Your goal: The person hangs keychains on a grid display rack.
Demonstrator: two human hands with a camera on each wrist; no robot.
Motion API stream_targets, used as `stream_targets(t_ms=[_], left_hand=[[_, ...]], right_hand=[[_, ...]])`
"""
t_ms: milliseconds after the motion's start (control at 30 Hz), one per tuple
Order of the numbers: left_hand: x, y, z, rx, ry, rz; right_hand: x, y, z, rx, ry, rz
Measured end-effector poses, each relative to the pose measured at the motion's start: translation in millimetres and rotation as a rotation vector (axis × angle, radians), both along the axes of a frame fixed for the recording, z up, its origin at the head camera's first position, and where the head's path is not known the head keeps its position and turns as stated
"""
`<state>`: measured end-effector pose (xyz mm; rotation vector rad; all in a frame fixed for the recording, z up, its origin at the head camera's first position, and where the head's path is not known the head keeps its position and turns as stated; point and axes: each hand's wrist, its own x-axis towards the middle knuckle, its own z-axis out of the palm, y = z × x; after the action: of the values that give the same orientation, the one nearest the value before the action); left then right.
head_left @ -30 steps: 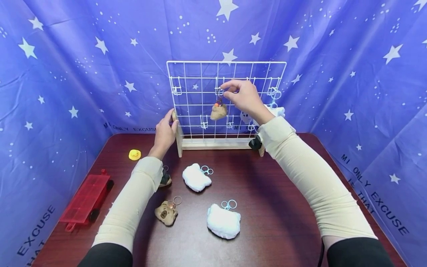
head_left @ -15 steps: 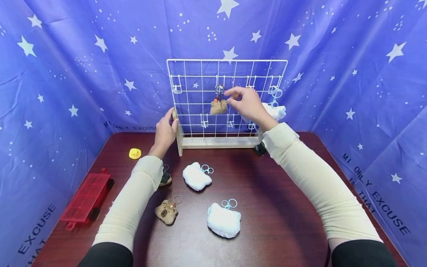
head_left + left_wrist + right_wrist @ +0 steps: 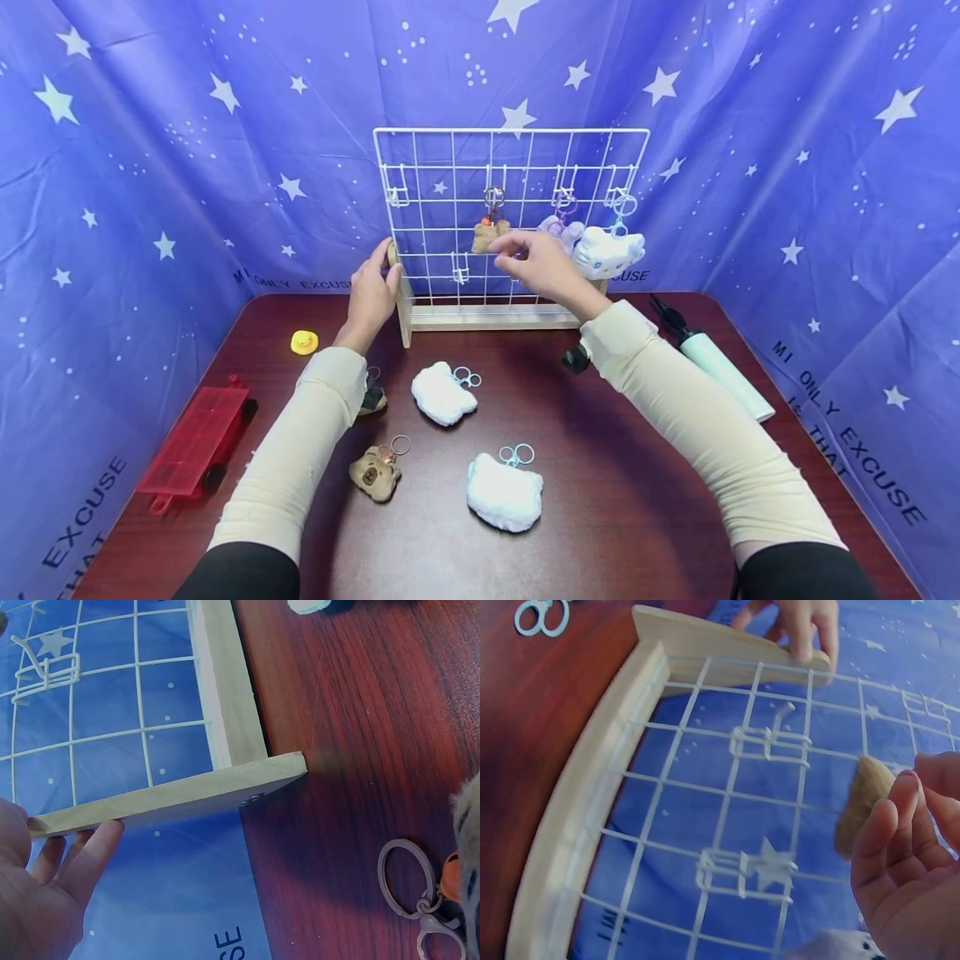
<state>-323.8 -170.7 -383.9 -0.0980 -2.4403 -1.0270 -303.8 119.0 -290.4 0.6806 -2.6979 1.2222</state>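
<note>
In the head view my left hand (image 3: 372, 292) grips the wooden side post (image 3: 161, 796) of a white wire grid rack (image 3: 450, 229). A brown plush keychain (image 3: 487, 237) hangs by its ring from an upper middle hook, an orange bead at its top. My right hand (image 3: 543, 265) is just below and right of it, fingers loosely bent, fingertips overlapping the plush's edge in both head and right wrist views. Right of it, a purple plush keychain (image 3: 557, 227) and a white spotted plush keychain (image 3: 609, 252) hang from hooks, the purple one partly hidden by the hand.
On the table lie two white plush keychains (image 3: 504, 493), a brown bear keychain (image 3: 377, 473) and a dark-and-brown keychain (image 3: 372, 398) partly behind the left sleeve. A red toy wagon (image 3: 197, 442) and yellow duck (image 3: 303, 342) are left; a pale tube with a black end (image 3: 727, 375) is right.
My right hand has let go of the brown plush keychain's ring and moved down beside the plush, which stays on the hook. The left hand keeps its grip on the post.
</note>
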Motion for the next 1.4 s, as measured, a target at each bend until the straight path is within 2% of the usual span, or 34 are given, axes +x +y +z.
stream_targets(t_ms=[167, 333, 567, 767, 933, 1100, 1400], left_hand=[[-0.3, -0.3, -0.6, 0.000, -0.004, 0.004], [-1.7, -0.5, -1.1, 0.001, -0.010, 0.006], [-2.5, -0.4, -0.5, -0.004, -0.017, 0.011], [-1.8, -0.6, 0.4, -0.006, -0.021, 0.012], [-0.6, 0.1, 0.1, -0.004, -0.020, 0.009], [-0.2, 0.1, -0.1, 0.002, -0.003, 0.008], [-0.8, -0.5, -0.6, 0.004, 0.012, -0.001]], right_hand=[[2.7, -7.4, -19.3, 0.021, -0.016, 0.059], [6.2, -12.1, -37.8, 0.014, -0.072, 0.094], [5.7, -18.3, -64.5, 0.020, -0.077, 0.129], [5.2, -25.9, -86.8, 0.001, -0.152, 0.185], [4.2, -31.0, -105.2, 0.010, -0.177, 0.239], [4.2, -33.9, -123.0, 0.062, -0.173, 0.251], [7.5, -37.1, -151.5, 0.228, -0.175, 0.273]])
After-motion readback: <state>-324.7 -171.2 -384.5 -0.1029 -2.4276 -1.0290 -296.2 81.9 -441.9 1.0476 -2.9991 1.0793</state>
